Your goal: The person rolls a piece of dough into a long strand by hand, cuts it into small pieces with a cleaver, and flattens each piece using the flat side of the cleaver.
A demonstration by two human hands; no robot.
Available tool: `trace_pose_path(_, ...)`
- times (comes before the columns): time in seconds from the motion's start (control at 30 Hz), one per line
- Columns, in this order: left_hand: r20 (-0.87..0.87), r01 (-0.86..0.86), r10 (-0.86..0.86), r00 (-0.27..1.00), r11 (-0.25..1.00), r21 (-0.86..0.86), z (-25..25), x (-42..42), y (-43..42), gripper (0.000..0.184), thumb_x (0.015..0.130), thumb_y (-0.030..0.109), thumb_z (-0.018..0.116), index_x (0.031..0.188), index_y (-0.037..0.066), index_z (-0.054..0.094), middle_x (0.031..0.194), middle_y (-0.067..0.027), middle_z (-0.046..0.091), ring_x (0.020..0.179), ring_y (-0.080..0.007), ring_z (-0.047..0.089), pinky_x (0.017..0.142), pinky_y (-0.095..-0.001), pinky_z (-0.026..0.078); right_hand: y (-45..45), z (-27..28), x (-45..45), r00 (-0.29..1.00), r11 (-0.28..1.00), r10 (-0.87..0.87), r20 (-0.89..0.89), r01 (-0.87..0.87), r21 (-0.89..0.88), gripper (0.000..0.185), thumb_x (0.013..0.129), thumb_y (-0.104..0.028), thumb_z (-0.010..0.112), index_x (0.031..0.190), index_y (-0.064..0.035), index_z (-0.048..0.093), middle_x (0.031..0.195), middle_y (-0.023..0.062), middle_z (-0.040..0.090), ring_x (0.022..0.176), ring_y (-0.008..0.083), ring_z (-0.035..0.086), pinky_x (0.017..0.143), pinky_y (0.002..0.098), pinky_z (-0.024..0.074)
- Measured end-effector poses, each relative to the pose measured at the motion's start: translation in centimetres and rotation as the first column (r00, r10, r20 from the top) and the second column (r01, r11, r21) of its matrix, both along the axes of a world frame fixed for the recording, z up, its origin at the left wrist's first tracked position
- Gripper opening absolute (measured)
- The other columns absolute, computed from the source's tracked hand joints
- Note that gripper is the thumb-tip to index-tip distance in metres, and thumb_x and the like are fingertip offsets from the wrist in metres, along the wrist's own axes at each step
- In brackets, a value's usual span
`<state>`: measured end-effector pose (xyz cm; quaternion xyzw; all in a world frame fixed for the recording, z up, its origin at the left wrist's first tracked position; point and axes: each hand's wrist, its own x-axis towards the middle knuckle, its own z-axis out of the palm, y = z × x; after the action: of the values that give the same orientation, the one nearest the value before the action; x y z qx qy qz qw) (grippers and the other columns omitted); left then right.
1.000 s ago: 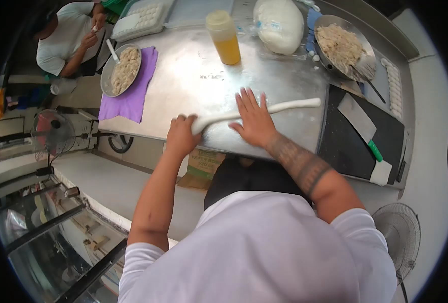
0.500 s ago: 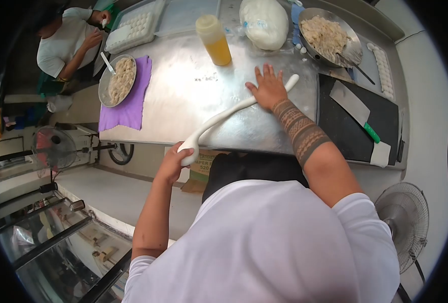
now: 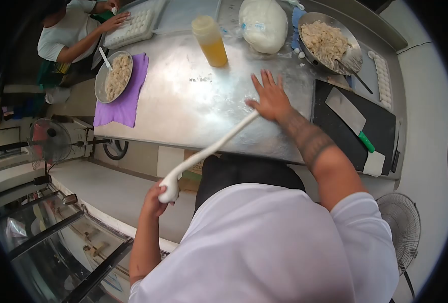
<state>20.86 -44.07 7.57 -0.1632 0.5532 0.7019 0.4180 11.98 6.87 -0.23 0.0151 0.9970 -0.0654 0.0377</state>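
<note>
A long white rope of dough [image 3: 215,146] runs slantwise from the steel table [image 3: 173,108] down past its front edge. Its thick, bulb-like end sits in my left hand [image 3: 154,200], whose fingers are wrapped round it in the air below the edge. My right hand [image 3: 273,98] lies over the other end with fingers spread, palm down at the tabletop; the rope's tip is hidden under it. Farther back stands a squeeze bottle of yellow oil [image 3: 211,45], and behind that a large plastic-wrapped lump of dough [image 3: 264,25].
On the right are a black cutting board [image 3: 327,126], a green-handled cleaver [image 3: 346,111] and a pan of filling [image 3: 326,43]. A bowl of filling [image 3: 117,78] rests on a purple cloth [image 3: 133,106] at left. Beyond, a co-worker [image 3: 75,33] reaches over a tray of dough balls [image 3: 133,22].
My left hand has drawn the dough's thick end down and left, off the table. The far end slid back under my right hand, which moved slightly down. The co-worker's hand moved onto the tray.
</note>
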Motion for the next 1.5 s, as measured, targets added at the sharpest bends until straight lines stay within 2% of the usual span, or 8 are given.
trace_pose_path(0.3,-0.215,-0.01,-0.043,0.976,0.97,-0.243,2.3,-0.9,2.1,0.061,0.087,0.032,0.079,0.136,0.001,0.06,0.11,-0.0067,0.069,0.098,-0.0167,0.066,0.08,-0.0319,0.054,2.1,-0.6,5.3,0.965,0.96,0.239,-0.106,-0.252,-0.121,0.071,0.104,-0.058,0.052,0.158,-0.012,0.047,0.172,0.0165,0.032,0.161,0.0345,0.025,0.132,0.0536,0.0158)
trace_pose_path(0.53,-0.365,0.24,-0.335,0.869,0.929,-0.282,6.1,-3.9,8.5,0.068,0.081,0.021,0.083,0.141,0.0,0.061,0.121,-0.0072,0.068,0.109,-0.0174,0.063,0.097,-0.0322,0.05,4.7,0.4,14.9,0.935,0.752,-0.286,-0.209,0.084,-0.654,0.03,0.097,-0.025,0.077,0.115,-0.0022,0.074,0.111,0.0188,0.075,0.103,0.0341,0.073,0.092,0.0405,0.0568)
trace_pose_path(0.77,-0.528,0.382,-0.812,0.247,0.583,-0.717,4.3,-9.7,26.4,0.084,0.084,0.021,0.086,0.157,0.007,0.048,0.149,-0.0261,0.058,0.136,-0.0374,0.06,0.112,-0.045,0.049,19.1,4.3,24.6,0.69,0.701,-0.687,-0.229,0.546,-0.459,0.034,0.107,-0.034,0.063,0.123,-0.0053,0.073,0.111,0.0187,0.076,0.108,0.0338,0.072,0.095,0.0426,0.0536)
trace_pose_path(0.83,-0.498,0.324,-0.867,-0.022,0.465,-0.824,-3.7,-12.4,29.3,0.09,0.083,0.024,0.087,0.16,0.008,0.043,0.164,-0.0297,0.041,0.15,-0.0449,0.043,0.122,-0.0486,0.04,20.2,2.4,26.2,0.79,0.837,-0.532,-0.306,0.545,-0.048,0.04,0.106,-0.036,0.063,0.131,-0.0055,0.07,0.124,0.0194,0.073,0.119,0.0382,0.066,0.102,0.0493,0.0491)
trace_pose_path(0.93,-0.366,0.205,-0.91,-0.194,0.327,-0.923,-4.3,-13.4,31.9,0.091,0.088,0.036,0.083,0.163,0.008,0.04,0.168,-0.0301,0.033,0.156,-0.0467,0.032,0.129,-0.0506,0.029,16.8,0.6,25.2,0.766,0.891,-0.39,-0.511,0.454,0.001,0.048,0.105,-0.037,0.063,0.139,-0.0024,0.064,0.134,0.0211,0.069,0.125,0.0406,0.062,0.107,0.0528,0.0452)
trace_pose_path(1.2,-0.772,-0.019,-0.635,0.03,0.771,-0.636,-2.1,-14.0,38.5,0.077,0.102,0.052,0.065,0.16,0.005,0.044,0.166,-0.0322,0.036,0.158,-0.0509,0.023,0.128,-0.06,0.022,2.1,1.2,9.8,0.899,0.938,-0.154,-0.41,0.002,-0.346,0.065,0.094,-0.029,0.072,0.145,0.0067,0.052,0.146,0.0248,0.058,0.138,0.0408,0.053,0.118,0.0531,0.038)
trace_pose_path(1.37,-0.365,-0.126,-0.897,-0.248,0.404,-0.906,-7.2,-7.9,34.2,0.078,0.102,0.051,0.057,0.161,0.002,0.041,0.168,-0.0246,0.036,0.157,-0.0421,0.032,0.128,-0.0595,0.02,-0.9,-1.9,12.2,0.982,0.99,0.059,-0.181,-0.081,-0.117,0.078,0.099,-0.041,0.065,0.157,0.0034,0.039,0.164,0.0243,0.041,0.155,0.0373,0.035,0.128,0.0554,0.0241)
trace_pose_path(1.5,-0.439,-0.057,-0.877,-0.194,0.457,-0.888,-7.4,-4.1,31.1,0.087,0.101,0.058,0.055,0.165,0.003,0.035,0.171,-0.022,0.033,0.157,-0.0397,0.032,0.128,-0.058,0.02,-0.5,-0.2,17.0,0.974,0.956,0.213,-0.075,-0.224,-0.188,0.084,0.099,-0.044,0.064,0.162,0.0027,0.034,0.168,0.0229,0.035,0.158,0.0364,0.03,0.129,0.0544,0.0218)
